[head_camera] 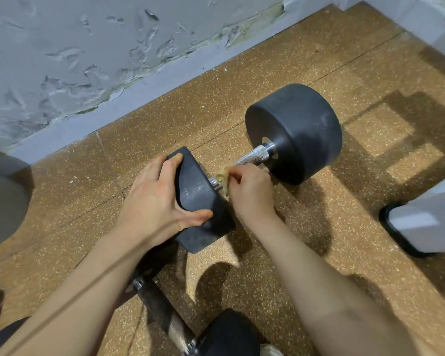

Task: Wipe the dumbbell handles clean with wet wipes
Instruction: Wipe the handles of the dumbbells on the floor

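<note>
Dumbbell (257, 160) on floor (370, 227), handle (252, 155) running away up-right. Left hand (154, 201) grasps near weight (198, 199) — right hand (249, 191), nearer the handle, pinches wipe (222, 177) at its near end.

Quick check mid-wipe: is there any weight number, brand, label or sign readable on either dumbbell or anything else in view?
No readable text anywhere in this view.
On the first dumbbell, gripped by the left hand: both black heads look plain, with only faint scuffs.
On the second dumbbell at the bottom: partly hidden by the arms, no marking visible.
On the wet wipe in the right hand: no print.
</note>
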Demonstrator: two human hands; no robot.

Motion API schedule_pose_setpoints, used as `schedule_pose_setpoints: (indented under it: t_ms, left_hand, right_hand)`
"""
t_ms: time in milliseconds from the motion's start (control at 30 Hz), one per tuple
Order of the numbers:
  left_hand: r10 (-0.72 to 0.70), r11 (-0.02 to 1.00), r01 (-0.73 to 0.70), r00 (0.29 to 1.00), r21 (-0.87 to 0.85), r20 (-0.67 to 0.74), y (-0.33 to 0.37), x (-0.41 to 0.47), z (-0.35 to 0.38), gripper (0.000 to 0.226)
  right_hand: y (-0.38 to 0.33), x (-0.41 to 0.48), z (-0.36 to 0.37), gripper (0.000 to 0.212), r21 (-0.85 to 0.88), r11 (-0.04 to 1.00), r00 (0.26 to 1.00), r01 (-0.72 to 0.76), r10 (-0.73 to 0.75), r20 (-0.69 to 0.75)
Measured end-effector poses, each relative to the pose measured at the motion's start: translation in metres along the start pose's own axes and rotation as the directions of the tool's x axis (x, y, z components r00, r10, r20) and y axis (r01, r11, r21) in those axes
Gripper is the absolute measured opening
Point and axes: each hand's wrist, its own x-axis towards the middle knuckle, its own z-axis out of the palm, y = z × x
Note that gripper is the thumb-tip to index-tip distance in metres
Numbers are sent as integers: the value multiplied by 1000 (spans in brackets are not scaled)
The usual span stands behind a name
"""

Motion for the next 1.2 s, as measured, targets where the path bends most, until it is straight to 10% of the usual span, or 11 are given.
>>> schedule_pose_setpoints:
  t_ms: [233,467,667,800,900,1067,1200]
  left_hand:
    - [-1,1000,1,1000,9,-1,-2,2,0,126]
    - [-19,1000,19,1000,7,-15,3,-2,1,123]
    - [-25,999,27,998,47,-56,20,-27,5,108]
    - [-28,996,20,996,-86,-86,24,-29,-4,75]
    - [-84,989,95,992,-111,96,28,-28,-4,96]
    - [-37,999,37,990,1,133,35,-33,-12,84]
    - [-14,985,41,988,-170,155,41,-32,-14,71]
  right_hand:
    - [-5,24,-8,23,-183,966,976,180,-153,152]
    - [2,27,-24,22,-133,828,717,544,-377,586]
    - [-5,35,-30,20,-264,904,921,336,-257,291]
    - [2,6,-19,23,-188,850,814,492,-372,446]
    - [26,-2,-29,26,-238,755,747,611,-452,488]
    - [42,10,-58,12,-563,687,889,458,-344,304]
    - [29,-34,-33,19,-287,711,740,642,-476,475]
